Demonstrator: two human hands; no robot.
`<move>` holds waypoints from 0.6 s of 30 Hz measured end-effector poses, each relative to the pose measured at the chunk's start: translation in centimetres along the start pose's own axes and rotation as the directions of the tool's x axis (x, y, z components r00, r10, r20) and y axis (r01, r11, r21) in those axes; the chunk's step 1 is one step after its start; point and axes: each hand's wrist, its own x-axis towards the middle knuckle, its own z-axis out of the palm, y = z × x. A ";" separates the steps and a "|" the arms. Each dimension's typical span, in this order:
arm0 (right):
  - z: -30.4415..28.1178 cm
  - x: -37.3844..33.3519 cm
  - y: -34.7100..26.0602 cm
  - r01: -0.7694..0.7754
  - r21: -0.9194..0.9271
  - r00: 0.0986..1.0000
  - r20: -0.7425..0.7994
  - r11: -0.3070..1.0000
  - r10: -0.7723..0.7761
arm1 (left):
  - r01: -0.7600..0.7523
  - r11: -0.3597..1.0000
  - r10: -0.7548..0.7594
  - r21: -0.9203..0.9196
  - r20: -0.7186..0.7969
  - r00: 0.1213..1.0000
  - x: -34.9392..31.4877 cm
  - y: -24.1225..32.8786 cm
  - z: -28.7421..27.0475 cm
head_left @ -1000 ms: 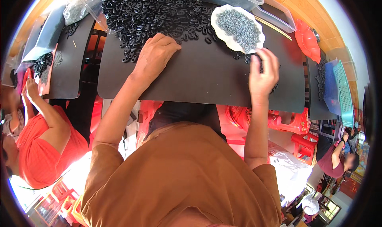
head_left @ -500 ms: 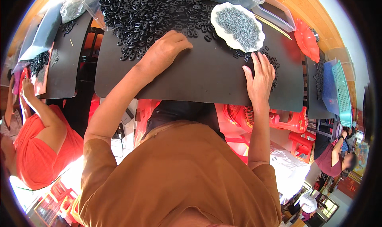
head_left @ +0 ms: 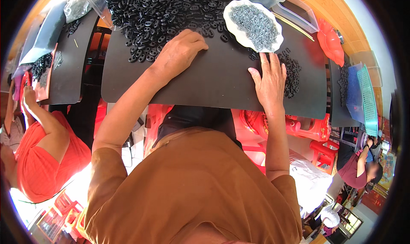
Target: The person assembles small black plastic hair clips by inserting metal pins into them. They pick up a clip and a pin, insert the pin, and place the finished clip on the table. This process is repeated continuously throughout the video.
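Head view: heaped black oval rings

Small black oval plastic rings lie heaped on the black mat's far left; a smaller, apparently flatter patch lies right.

We count two hands on the mat: left hand, right hand. One white dish at its far edge, one heap of black pieces.
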 end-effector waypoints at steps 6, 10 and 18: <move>-0.5 -0.4 -2.2 0.062 0.067 0.998 -0.004 0.996 -0.062 | 0.002 0.999 -0.002 0.036 0.017 1.000 -0.1 0.1 -0.1; -0.7 -0.5 -2.8 0.131 0.181 0.991 -0.002 0.975 -0.133 | -0.010 0.999 0.009 0.053 0.014 1.000 -0.1 0.1 -0.1; -1.0 -1.4 -2.3 0.121 0.182 0.993 -0.030 0.976 -0.118 | -0.080 0.996 0.078 0.041 0.056 0.995 0.7 3.0 0.7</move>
